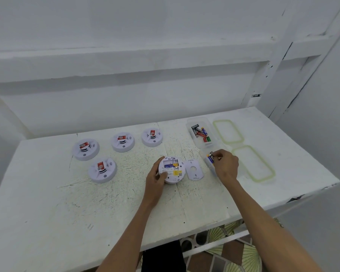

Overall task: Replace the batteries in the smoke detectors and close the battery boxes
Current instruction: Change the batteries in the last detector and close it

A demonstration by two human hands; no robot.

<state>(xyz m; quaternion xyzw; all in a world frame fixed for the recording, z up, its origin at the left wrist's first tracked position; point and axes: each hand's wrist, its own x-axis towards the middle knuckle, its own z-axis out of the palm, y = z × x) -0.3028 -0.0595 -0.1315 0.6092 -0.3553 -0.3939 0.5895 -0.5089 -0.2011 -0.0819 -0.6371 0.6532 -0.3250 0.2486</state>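
My left hand (157,176) grips a white smoke detector (172,169) lying back side up, its battery bay uncovered with batteries showing inside. Its white cover plate (193,169) lies just to the right on the table. My right hand (225,165) reaches into the near clear plastic box (208,162) and pinches a battery (211,157) there. The far clear box (201,132) holds several loose batteries.
Several more white smoke detectors (102,169) (86,149) (123,141) (152,136) sit on the left half of the white table (86,209). Two green-rimmed clear lids (228,131) (253,163) lie right of the boxes. The table's right edge is close behind the lids.
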